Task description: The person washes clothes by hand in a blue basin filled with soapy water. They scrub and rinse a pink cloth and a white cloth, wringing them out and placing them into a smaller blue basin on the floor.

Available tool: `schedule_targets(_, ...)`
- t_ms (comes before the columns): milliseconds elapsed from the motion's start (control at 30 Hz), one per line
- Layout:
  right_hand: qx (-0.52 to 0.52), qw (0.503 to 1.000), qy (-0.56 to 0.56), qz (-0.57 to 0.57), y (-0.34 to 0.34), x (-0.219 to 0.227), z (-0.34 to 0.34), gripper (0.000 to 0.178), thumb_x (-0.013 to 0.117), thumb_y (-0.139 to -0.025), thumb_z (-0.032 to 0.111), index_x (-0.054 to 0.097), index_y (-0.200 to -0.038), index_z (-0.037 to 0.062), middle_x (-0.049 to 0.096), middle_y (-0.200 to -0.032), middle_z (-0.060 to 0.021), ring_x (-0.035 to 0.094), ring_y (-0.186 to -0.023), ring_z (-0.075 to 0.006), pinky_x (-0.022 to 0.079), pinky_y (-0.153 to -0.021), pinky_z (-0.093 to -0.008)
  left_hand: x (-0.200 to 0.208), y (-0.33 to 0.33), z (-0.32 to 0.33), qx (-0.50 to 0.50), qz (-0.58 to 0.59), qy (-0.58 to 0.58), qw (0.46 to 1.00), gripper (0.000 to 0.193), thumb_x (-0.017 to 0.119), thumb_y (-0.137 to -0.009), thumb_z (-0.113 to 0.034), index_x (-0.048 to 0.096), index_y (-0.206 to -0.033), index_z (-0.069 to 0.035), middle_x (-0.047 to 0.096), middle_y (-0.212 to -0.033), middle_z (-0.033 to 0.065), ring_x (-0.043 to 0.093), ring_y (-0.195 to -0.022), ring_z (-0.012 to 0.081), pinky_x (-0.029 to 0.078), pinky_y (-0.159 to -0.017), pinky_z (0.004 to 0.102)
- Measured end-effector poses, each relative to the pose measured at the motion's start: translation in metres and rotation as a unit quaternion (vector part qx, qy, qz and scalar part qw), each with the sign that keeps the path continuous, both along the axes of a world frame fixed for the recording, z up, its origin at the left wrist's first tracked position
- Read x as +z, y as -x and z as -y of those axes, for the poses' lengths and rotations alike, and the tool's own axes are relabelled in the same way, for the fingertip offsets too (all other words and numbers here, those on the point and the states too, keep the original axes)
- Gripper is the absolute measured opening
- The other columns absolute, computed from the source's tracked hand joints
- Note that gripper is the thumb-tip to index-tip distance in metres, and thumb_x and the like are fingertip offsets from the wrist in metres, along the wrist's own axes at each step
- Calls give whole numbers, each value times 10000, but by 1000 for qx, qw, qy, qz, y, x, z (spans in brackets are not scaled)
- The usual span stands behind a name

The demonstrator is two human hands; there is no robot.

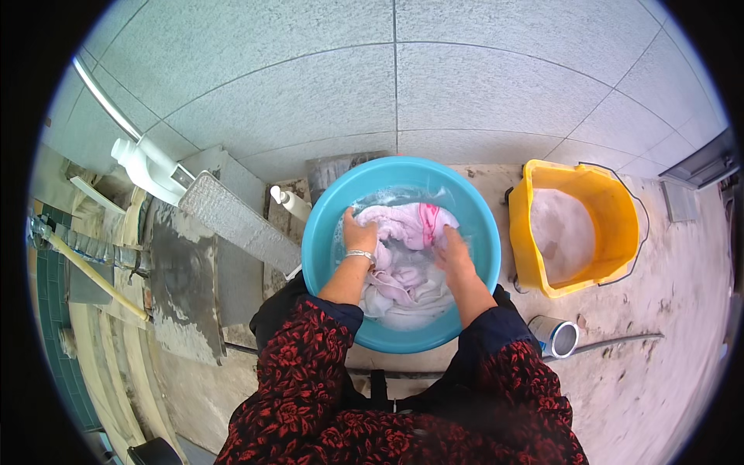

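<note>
A light blue basin point(324, 306) holds sudsy water and wet laundry. Across the water lies a wet pale pink cloth point(397, 222) with a bright pink band near its right end; it may be a towel or a garment. My left hand point(359, 232), with a bracelet at the wrist, has its fingers closed on the cloth's left end. At the right end, my right hand point(454, 254) is beside the cloth and seems to touch it; motion smears its fingers. Whitish laundry point(403, 298) lies in the water below and nearer to me.
A yellow bucket point(526, 232) with foamy water stands to the right, a metal can point(555, 336) and a hose point(612, 342) nearer me. Left of the basin are a white pump bottle point(291, 203), a narrow grey slab point(240, 222) and a white jug point(147, 172). A tiled wall point(310, 85) rises behind.
</note>
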State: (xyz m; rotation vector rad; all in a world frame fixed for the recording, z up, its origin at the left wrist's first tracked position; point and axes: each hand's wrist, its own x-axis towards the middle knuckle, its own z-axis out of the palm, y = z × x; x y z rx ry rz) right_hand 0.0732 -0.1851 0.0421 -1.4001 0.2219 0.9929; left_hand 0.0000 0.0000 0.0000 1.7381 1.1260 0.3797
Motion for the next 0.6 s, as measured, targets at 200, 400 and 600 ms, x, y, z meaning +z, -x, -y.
schedule_targets(200,-32,988,120,-93,-3,21,4,718,440,-815,578,340,-1320,78,331,-1342,-209,387,-1183,-338,333,-930,-510,37,-11,42,-228,127,321,910,424,497,-672,22,568,-1090,5,579,-1062,113,554,-936,169,443,-805,241)
schedule_targets(400,-110,936,-260,-211,-5,-16,13,374,522,-835,432,547,-999,97,589,-958,-97,587,-851,-249,492,-754,-378,115,15,96,-357,259,214,872,283,583,-762,-93,585,-1036,-20,603,-942,62,582,-859,141,475,-758,269)
schedule_targets(600,-193,949,-213,-131,25,-22,-2,310,439,-892,270,512,-1101,53,563,-1058,-113,553,-962,-214,469,-812,-346,96,9,103,-235,147,-201,940,157,612,-751,-228,604,-857,-113,608,-785,116,575,-661,344,469,-586,398)
